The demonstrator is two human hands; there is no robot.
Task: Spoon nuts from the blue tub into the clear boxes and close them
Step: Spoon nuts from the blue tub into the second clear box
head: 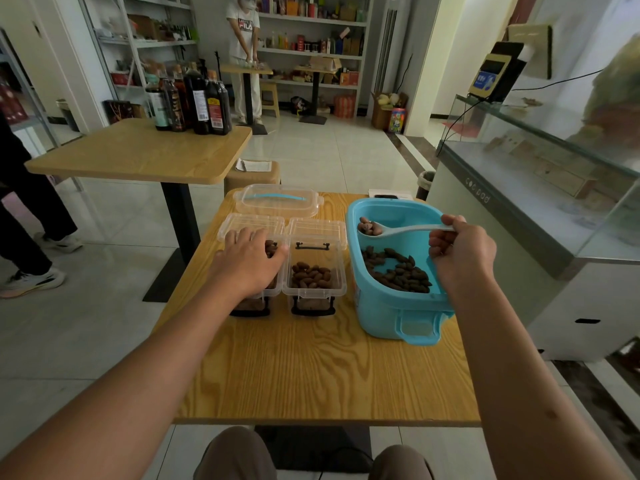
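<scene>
The blue tub [398, 313] stands at the right of the wooden table [311, 368], with dark nuts [398, 271] on its bottom. My right hand [460, 251] grips the handle of a pale spoon [401, 230] above the tub; the spoon bowl holds a few nuts. Two clear boxes sit side by side left of the tub, lids hinged open at the back. The right box [314, 275] holds a layer of nuts. My left hand [249, 258] rests over the left box [256, 299], fingers on its rim, covering most of it.
A clear lid with a blue handle [278, 199] lies behind the boxes. A phone [389, 195] sits at the table's far edge. Another table with dark bottles [194, 98] stands at the left, a glass counter [540, 188] at the right. A person stands by the far shelves.
</scene>
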